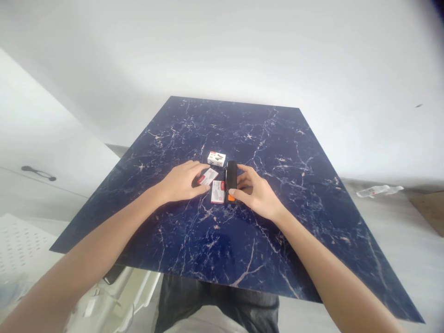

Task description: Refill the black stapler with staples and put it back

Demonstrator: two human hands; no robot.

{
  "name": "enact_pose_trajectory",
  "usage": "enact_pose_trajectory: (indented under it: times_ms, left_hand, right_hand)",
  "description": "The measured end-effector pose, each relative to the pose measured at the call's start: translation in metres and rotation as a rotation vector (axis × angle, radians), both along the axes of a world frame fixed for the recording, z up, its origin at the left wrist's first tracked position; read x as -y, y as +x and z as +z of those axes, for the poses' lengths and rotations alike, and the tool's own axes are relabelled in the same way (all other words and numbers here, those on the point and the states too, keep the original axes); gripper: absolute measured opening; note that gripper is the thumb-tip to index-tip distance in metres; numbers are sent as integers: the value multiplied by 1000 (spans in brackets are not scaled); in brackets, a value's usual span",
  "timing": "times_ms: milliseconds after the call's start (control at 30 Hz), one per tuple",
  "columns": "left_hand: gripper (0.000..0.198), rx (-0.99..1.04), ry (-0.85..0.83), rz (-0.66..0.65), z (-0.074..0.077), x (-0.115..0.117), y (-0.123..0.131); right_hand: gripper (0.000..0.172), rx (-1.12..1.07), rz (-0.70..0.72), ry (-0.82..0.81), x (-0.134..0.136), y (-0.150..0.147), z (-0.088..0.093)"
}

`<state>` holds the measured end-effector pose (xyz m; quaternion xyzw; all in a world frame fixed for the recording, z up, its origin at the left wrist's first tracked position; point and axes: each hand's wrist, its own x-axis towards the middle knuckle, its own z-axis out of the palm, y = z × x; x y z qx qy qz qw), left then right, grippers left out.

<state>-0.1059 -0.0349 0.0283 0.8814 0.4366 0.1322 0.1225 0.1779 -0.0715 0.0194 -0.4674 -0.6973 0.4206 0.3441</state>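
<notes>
My right hand (258,192) is closed on a black stapler (231,173) with an orange part near its lower end. The thumb presses by the orange part and the other fingers reach along the right side. My left hand (183,181) curves around a small red-and-white staple box (208,176), which sits at a slant between thumb and fingers. Directly left of the stapler lies a second small red-and-white box (218,192). Just beyond them is a larger white box (216,158) with a red strip and a dark printed picture.
Everything rests on a dark blue marbled tabletop (222,245). A white cabinet with a dark handle (39,173) stands at the left. Clear plastic wrapping (378,190) and a brown cardboard piece (430,208) lie beyond the right edge. White wall rises behind.
</notes>
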Motion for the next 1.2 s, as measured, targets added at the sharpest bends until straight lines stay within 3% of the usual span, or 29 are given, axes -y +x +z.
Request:
enact_pose_trajectory:
  times_ms: [167,267,400,667,933,1200]
  left_hand:
    - [60,66,7,-198,-9,-7,-3]
    - [54,137,-53,-135,-7,-13,-8]
    - [61,291,-53,4,1,-6,-3]
    - [67,231,-134,-204,-8,22,26]
    - [61,187,-131,-104,-9,19,24]
    - [67,199,-55,-107,-11,24,30]
  right_hand:
    - [70,16,-2,5,0,1,1]
    - [70,24,0,16,0,1,1]
    - [69,33,8,37,-1,0,1]
    - [69,36,2,64,-2,0,-5]
    - [67,39,12,53,-1,-1,-1]
    - [69,42,19,69,-2,0,-5]
